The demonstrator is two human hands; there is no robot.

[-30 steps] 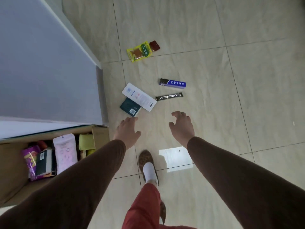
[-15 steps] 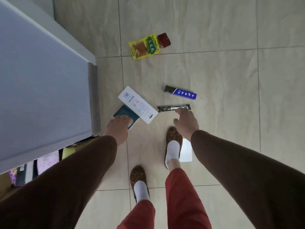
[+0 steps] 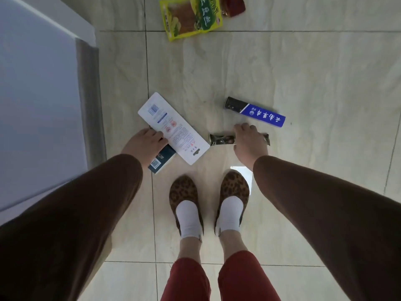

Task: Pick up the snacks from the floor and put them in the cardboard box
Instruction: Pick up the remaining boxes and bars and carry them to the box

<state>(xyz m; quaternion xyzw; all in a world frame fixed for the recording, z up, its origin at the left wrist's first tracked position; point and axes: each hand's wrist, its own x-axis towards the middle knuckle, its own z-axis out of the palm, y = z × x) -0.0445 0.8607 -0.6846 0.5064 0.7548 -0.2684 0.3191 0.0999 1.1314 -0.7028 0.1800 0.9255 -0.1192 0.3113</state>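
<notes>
Several snacks lie on the tiled floor. My left hand (image 3: 144,143) rests on the near left edge of a long white box (image 3: 173,129), fingers on top of it, and covers part of a dark teal box (image 3: 161,160) lying under it; whether it grips either is hidden. My right hand (image 3: 249,142) has its fingers curled over a thin dark stick packet (image 3: 221,139). Just beyond that lies a blue and black box (image 3: 256,111). A yellow-green bag (image 3: 191,16) and a small red packet (image 3: 233,5) lie at the top edge. The cardboard box is out of view.
A tall pale blue-grey cabinet side (image 3: 39,94) fills the left, its metal corner edge (image 3: 91,101) close to my left hand. My two feet in leopard-print slippers (image 3: 184,198) stand just behind the snacks. Bare tile stretches to the right.
I have bent lower and both feet now stand side by side. My left hand has reached the white box and my right hand has closed over the dark stick packet. The cardboard box has left the view.
</notes>
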